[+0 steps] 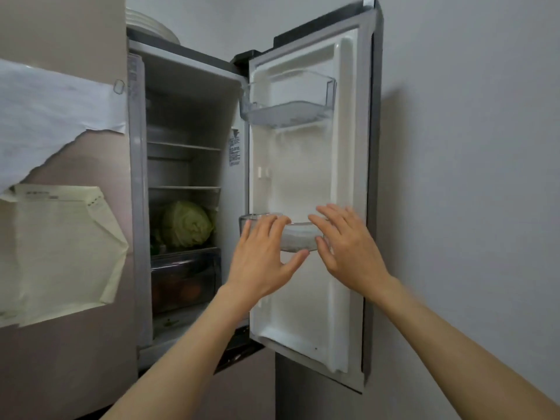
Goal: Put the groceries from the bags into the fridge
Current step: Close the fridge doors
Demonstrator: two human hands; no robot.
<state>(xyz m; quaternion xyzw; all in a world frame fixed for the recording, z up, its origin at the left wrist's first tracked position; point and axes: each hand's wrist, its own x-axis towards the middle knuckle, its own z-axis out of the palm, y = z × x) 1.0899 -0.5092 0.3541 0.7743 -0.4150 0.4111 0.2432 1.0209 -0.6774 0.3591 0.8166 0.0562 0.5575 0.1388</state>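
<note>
Fridge: door swung wide to the right, inner liner facing us, cabinet open on the left.
Left hand: up at the lower door bin, fingers spread and laid over its left end, thumb hooked under the front wall. Whether it is truly clamping or only cupping, cannot tell.
Right hand: mirror of it on the bin's right end, fingers straight and fanned across the top, thumb down along the clear front. Nothing else in either hand.
Lower door bin: clear plastic, sits about halfway down the door, both hands on it, one at each end.
Upper door bin: clear too, high on the door, well apart from the hands.
Cabbage: here's a grocery already in, a pale green head on a low shelf inside the cabinet, far left of the hands, pressed toward the back.
Crisper drawer: directly below the cabbage; something reddish shows through the dark front, too dim to name.
Shelves: two above the cabbage, dim.
Papers: a torn white sheet and a creased cream sheet on the brown panel at left.
Plates: a white stack on top of the fridge, far left.
Wall: plain grey, right of the door.
</note>
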